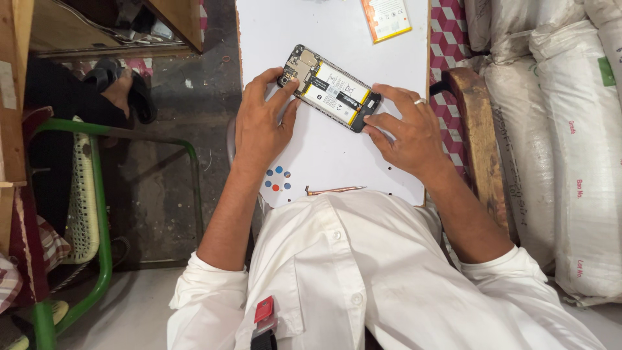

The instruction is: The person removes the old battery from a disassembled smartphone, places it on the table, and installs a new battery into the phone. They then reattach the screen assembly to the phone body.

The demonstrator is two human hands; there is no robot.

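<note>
An opened phone point(329, 89) with its back cover off lies tilted on a white board point(337, 39), showing a white and yellow battery and circuit parts. My left hand point(260, 123) grips its upper left end, fingers curled over the edge. My right hand point(405, 131), a ring on one finger, holds the lower right end with fingertips on the frame. A thin copper-coloured tool point(334, 190) rests on the board near my chest, beside several small coloured dots point(278, 178).
An orange and white battery point(386, 19) lies at the board's far edge. White sacks point(570, 129) are stacked on the right behind a wooden armrest point(476, 123). A green-framed chair point(91, 194) and another person's sandalled foot point(126, 91) are at left.
</note>
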